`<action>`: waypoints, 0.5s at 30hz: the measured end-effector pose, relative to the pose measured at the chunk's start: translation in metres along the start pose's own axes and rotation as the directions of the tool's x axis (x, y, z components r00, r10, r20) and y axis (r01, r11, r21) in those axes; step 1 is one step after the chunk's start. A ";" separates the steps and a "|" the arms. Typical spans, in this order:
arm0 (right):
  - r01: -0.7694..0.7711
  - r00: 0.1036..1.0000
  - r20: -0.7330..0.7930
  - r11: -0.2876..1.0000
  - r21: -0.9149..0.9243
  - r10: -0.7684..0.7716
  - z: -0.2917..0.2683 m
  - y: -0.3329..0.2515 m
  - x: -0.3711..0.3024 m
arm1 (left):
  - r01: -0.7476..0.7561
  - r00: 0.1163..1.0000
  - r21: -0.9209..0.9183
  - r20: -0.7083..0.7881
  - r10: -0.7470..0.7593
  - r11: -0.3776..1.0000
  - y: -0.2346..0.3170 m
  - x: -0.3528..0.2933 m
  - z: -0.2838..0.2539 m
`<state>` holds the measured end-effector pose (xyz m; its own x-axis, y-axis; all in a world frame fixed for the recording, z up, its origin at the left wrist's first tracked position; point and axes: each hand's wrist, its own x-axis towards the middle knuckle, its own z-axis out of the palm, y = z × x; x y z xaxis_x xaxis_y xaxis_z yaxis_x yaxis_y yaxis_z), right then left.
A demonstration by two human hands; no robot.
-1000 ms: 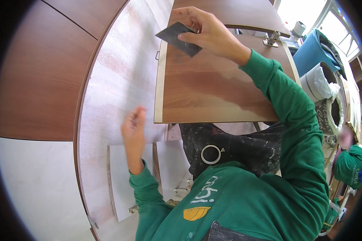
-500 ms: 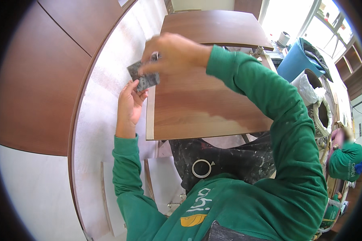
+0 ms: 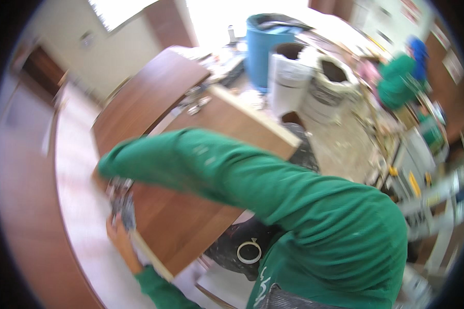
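Left fingers (image 3: 118, 227), grey sheet (image 3: 127, 212) against tips

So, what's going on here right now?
The person's left hand is at the lower end of a grey sheet, seemingly pinching it, near a wood board's left edge. The right arm reaches over the board; the right hand, mostly out of sight, is near the sheet's upper end. A co-worker in green is off to the right.

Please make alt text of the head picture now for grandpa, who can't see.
A person's left hand touches a flat grey piece beside a brown wooden panel; the right hand is partly hidden behind its green sleeve. A blue bin stands beyond the panel. The picture is blurry.
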<state>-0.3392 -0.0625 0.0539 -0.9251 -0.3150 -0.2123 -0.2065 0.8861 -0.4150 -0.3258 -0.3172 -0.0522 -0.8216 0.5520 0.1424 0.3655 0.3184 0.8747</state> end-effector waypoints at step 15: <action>0.065 0.992 -0.111 0.992 0.112 -0.053 -0.005 0.003 -0.029 | 0.587 0.801 -0.445 0.437 -0.409 0.676 -0.038 0.071 -0.049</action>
<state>-0.3142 -0.0490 0.0631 -0.9426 -0.3214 -0.0903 -0.2295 0.8202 -0.5240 -0.4189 -0.3278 -0.0524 -0.6162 0.6492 -0.4459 -0.4300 0.1969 0.8811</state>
